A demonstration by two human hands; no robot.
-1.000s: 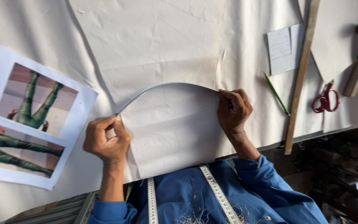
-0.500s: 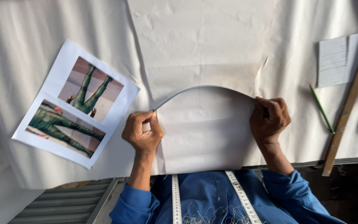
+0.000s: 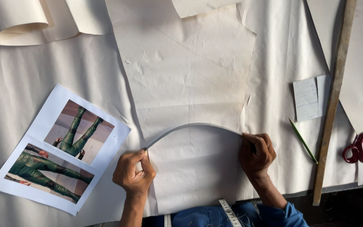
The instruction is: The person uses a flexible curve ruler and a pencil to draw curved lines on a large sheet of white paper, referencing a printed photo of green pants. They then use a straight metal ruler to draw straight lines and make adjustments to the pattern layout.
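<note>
A flexible curve strip (image 3: 192, 126) arches across the pattern paper (image 3: 190, 75) at the desk's near edge. The left hand (image 3: 133, 172) pinches its left end; the right hand (image 3: 256, 154), fingers curled shut, pins its right end. A printed photo sheet (image 3: 59, 147) lies left, a green pencil (image 3: 302, 141) and a wooden ruler (image 3: 332, 105) right.

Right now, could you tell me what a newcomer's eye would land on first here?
The two hands at the bottom centre: left hand and right hand bend a flexible strip into an arch over cream pattern paper. At left lies a photo printout; red scissors lie far right.
</note>
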